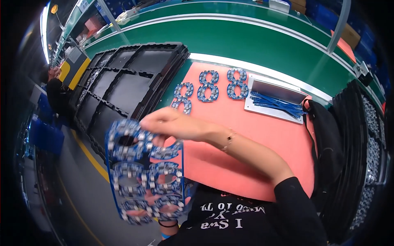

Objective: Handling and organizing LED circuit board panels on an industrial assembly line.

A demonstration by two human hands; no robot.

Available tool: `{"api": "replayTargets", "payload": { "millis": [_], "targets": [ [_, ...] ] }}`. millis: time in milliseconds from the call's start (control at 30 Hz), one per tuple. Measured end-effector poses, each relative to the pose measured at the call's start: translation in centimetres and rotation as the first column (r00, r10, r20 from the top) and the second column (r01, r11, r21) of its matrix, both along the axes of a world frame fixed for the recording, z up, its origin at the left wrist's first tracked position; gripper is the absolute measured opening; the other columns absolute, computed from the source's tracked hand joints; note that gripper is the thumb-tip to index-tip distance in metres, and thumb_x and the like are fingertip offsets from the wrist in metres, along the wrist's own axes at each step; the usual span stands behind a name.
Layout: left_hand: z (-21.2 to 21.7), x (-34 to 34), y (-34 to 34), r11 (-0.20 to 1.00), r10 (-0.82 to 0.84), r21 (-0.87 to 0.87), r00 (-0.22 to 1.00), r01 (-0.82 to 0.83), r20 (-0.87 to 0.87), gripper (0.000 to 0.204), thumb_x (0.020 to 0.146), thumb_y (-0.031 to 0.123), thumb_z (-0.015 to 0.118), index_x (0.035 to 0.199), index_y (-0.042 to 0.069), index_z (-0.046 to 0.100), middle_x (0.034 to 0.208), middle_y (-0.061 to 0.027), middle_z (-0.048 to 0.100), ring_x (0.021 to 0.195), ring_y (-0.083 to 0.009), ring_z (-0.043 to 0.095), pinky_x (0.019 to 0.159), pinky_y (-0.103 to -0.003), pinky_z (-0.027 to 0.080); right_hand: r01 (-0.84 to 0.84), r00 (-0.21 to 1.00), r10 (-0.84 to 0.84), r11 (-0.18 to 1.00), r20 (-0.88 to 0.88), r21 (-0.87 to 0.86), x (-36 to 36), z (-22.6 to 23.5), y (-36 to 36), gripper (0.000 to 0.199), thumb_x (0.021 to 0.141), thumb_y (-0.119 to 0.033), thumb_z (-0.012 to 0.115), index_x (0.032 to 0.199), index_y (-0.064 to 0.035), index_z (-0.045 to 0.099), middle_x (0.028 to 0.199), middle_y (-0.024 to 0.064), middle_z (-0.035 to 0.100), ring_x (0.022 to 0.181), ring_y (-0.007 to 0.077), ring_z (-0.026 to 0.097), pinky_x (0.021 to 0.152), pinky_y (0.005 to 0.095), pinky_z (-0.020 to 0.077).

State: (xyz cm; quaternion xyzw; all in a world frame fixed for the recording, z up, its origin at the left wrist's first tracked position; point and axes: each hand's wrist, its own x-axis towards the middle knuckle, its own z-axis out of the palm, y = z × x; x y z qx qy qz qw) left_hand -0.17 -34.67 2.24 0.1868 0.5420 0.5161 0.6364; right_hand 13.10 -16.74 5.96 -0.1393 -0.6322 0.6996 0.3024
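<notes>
I hold up a blue circuit board panel (146, 174), made of several joined ring-shaped sections dotted with small parts, tilted at the left of the pink mat (242, 151). My right hand (174, 124) is closed on its upper edge. Behind the lower part, my left hand (187, 201) grips it; the fingers show only partly, through the holes and beside the right edge. On the mat lie separate figure-eight circuit boards: one (182, 98) close beyond my right hand, another (208, 86) in the middle and a third (237, 84) farther right.
A metal tray (256, 107) holding several thin blue strips (277, 107) stands right of the loose boards. Stacked black compartment trays (143, 59) are at the left, more trays (353, 135) at the far right. A black bag (328, 139) hangs by the mat. A person (59, 92) is at far left.
</notes>
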Motion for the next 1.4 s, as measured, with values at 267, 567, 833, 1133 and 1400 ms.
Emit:
{"api": "replayTargets", "payload": {
  "millis": [267, 567, 833, 1133, 1400],
  "targets": [
    [-3.2, -4.0, -2.9, 0.944, -0.077, 0.305, 0.81, -0.129, 0.581, 0.098, 0.065, 0.079, 0.04, 0.14, 0.022, 0.013, 0.144, -0.0196, 0.004, 0.13, -0.0452, 0.007, 0.1, -0.06, 0.017, -0.218, 0.963, 0.154, 0.928, 0.222, 0.303, -10.8, -7.4, -2.6, 0.026, 0.086, -0.025, 0.053, 0.084, 0.0008, 0.06, 0.065, 0.0059, 0.06, 0.064, 0.0112, 0.06, 0.058, 0.0259, 0.0471],
    [-7.5, -3.6, -5.9, 0.807, 0.222, 0.23, 0.641, -0.544, 0.734, 0.078, 0.078, 0.059, 0.034, 0.137, 0.01, 0.024, 0.137, -0.0182, 0.027, 0.122, -0.0413, 0.028, 0.099, -0.059, 0.019, -0.131, 0.989, 0.048, 0.719, 0.139, 0.683, -11.9, -10.4, -6.6, 0.018, 0.074, -0.012, 0.063, 0.09, -0.0035, 0.062, 0.087, 0.0082, 0.055, 0.087, 0.0249, 0.052, 0.075, 0.0328, 0.0427],
    [-8.9, -4.1, -4.9, 0.834, 0.393, 0.131, 0.743, -0.537, 0.542, 0.066, 0.081, 0.051, 0.036, 0.128, 0.004, 0.036, 0.127, -0.0146, 0.043, 0.113, -0.0311, 0.046, 0.097, -0.044, 0.036, 0.009, 0.997, -0.058, 0.712, 0.047, 0.702, -11.8, -10.9, -7.4, 0.013, 0.072, -0.009, 0.064, 0.082, -0.0021, 0.058, 0.077, 0.0092, 0.053, 0.074, 0.0259, 0.054, 0.064, 0.0344, 0.0433],
    [-9.2, -3.2, -4.0, 0.834, 0.316, 0.175, 0.714, -0.523, 0.625, 0.065, 0.083, 0.051, 0.033, 0.128, 0.005, 0.034, 0.128, -0.0145, 0.041, 0.116, -0.0326, 0.042, 0.099, -0.048, 0.031, -0.008, 1.0, -0.003, 0.723, 0.015, 0.691, -11.9, -11.8, -6.7, 0.01, 0.068, 0.001, 0.06, 0.074, -0.0018, 0.052, 0.071, 0.0096, 0.053, 0.07, 0.0289, 0.053, 0.067, 0.0369, 0.0418],
    [-8.6, -2.1, -3.0, 0.823, 0.087, 0.208, 0.479, -0.529, 0.873, 0.067, 0.081, 0.052, 0.033, 0.129, 0.006, 0.033, 0.131, -0.0156, 0.038, 0.118, -0.0374, 0.038, 0.098, -0.059, 0.025, -0.061, 0.996, 0.01, 0.819, 0.093, 0.571, -12.1, -11.9, -6.8, 0.007, 0.071, 0.003, 0.057, 0.075, 0.0004, 0.051, 0.07, 0.0127, 0.054, 0.067, 0.0294, 0.055, 0.059, 0.036, 0.0435]
  ]
}}
